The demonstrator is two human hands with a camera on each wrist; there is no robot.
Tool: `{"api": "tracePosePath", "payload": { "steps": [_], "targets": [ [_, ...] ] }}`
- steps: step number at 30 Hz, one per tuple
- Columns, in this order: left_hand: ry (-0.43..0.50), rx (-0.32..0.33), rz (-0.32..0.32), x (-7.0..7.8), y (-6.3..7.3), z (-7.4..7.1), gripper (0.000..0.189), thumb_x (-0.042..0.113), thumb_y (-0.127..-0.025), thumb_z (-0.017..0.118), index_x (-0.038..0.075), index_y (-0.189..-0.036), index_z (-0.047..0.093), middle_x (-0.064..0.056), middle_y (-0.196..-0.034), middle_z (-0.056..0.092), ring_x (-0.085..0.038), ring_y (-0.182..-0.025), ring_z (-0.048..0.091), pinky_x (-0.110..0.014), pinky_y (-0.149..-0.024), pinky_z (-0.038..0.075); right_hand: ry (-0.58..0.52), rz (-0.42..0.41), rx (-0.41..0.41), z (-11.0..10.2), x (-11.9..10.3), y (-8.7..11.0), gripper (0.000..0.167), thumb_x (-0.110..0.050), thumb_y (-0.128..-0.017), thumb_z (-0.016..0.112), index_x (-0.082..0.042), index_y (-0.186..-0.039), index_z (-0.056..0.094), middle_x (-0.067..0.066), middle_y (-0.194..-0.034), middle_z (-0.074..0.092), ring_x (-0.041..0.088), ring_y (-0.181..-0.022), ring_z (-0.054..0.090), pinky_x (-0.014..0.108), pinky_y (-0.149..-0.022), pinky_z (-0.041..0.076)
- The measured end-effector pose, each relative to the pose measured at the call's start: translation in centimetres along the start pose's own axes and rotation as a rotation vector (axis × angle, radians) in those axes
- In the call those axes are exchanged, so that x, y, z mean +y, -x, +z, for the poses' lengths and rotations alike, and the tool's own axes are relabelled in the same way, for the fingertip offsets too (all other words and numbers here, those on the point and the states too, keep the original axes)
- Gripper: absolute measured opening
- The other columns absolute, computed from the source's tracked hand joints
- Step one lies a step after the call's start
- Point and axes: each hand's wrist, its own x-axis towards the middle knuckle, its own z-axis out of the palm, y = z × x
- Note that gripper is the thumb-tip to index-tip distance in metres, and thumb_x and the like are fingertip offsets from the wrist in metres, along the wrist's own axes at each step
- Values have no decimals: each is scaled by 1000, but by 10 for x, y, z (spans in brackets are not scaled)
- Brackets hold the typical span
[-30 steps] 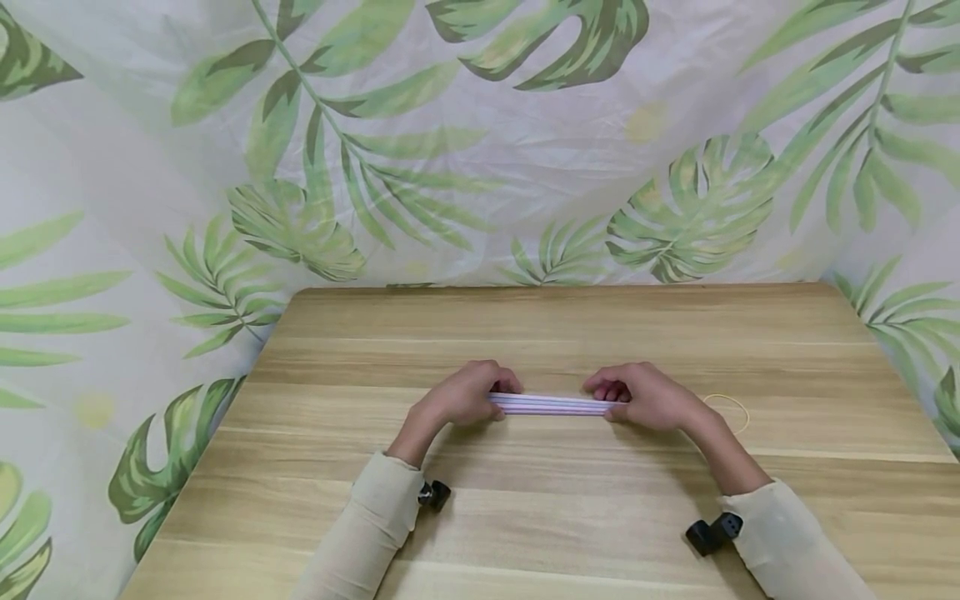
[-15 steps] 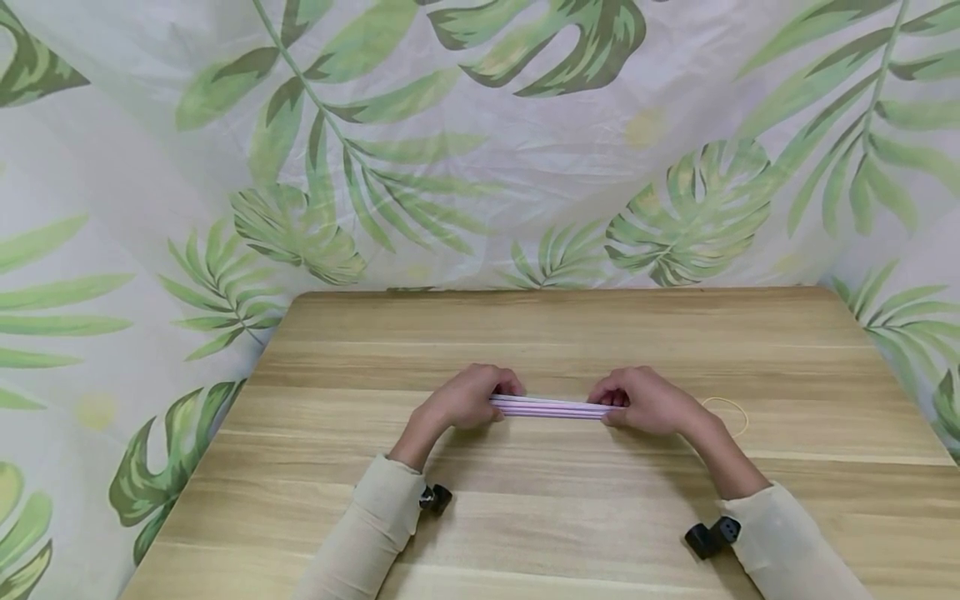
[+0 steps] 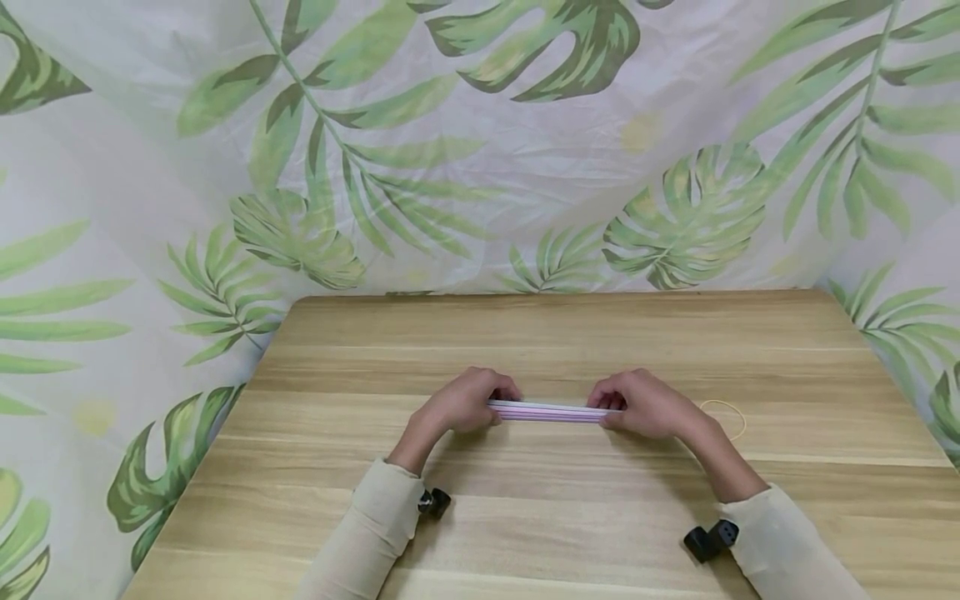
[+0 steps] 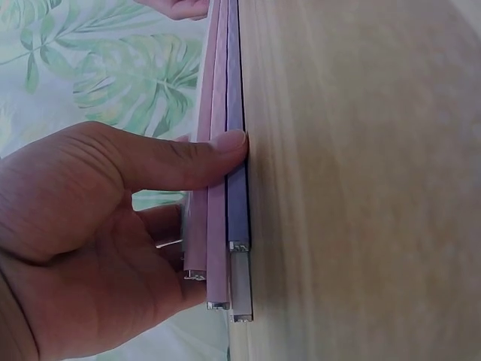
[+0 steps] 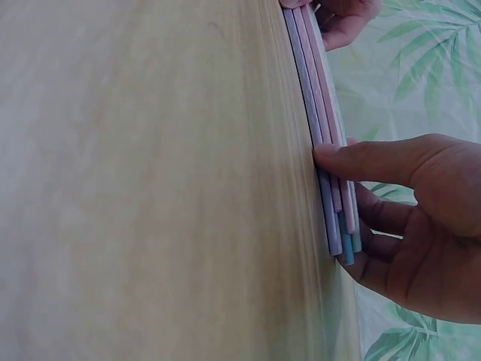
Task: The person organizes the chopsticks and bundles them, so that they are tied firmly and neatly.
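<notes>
A bundle of slim, pencil-like sticks (image 3: 551,412) in pink, purple and pale pastel tones lies crosswise between both hands, low at the tabletop. My left hand (image 3: 467,402) grips its left end, thumb in front and fingers behind. At the right end my right hand (image 3: 647,405) holds it the same way. In the left wrist view the pink stick (image 4: 217,256) and purple stick (image 4: 238,203) end unevenly, with silvery tips. A bluish stick (image 5: 349,252) pokes out lowest in the right wrist view. Part of the bundle is hidden behind the thumbs.
A thin yellow loop (image 3: 726,403), like a rubber band, lies on the wooden table (image 3: 570,517) just right of the right wrist, partly hidden by it. A leaf-patterned cloth (image 3: 450,167) hangs behind the table and at its sides.
Both hands keep hold of the sticks in nearly the same place, the right hand's fingers shifting slightly. The whole head view has slid a little, so the scene sits slightly lower.
</notes>
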Motion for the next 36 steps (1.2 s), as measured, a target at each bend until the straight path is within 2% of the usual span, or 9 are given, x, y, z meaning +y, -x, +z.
{"api": "tracePosePath", "payload": {
  "steps": [11, 18, 28, 36],
  "targets": [
    [-16, 9, 5, 0, 2, 1, 38, -10, -90, 73, 9, -122, 78, -5, -112, 77, -18, -97, 64, -43, -96, 56, 14, 19, -21, 1, -3, 0, 14, -2, -93, 79, -11, -103, 79, -5, -88, 73, 5, -79, 60, 25, -72, 51],
    [-26, 15, 15, 1, 4, 0, 36, -9, -89, 75, 9, -120, 78, -5, -110, 77, -17, -94, 63, -40, -92, 56, 14, 40, -38, 2, -3, -1, 12, -2, -93, 78, -13, -100, 77, -7, -85, 70, 6, -76, 57, 25, -71, 48],
    [-72, 25, 18, 4, 5, 0, 30, -6, -90, 75, 10, -115, 79, -4, -107, 77, -17, -90, 62, -39, -89, 55, 22, 59, -32, 3, -5, -1, 12, -4, -94, 78, -14, -100, 77, -7, -85, 69, 7, -76, 53, 25, -69, 45],
    [-113, 68, 12, 6, 5, 1, 27, -3, -89, 78, 10, -112, 80, -2, -104, 78, -15, -87, 62, -38, -87, 56, 90, 61, 1, 3, -9, -1, 12, -5, -91, 80, -15, -97, 76, -9, -82, 66, 6, -74, 53, 26, -69, 44]
  ]
}}
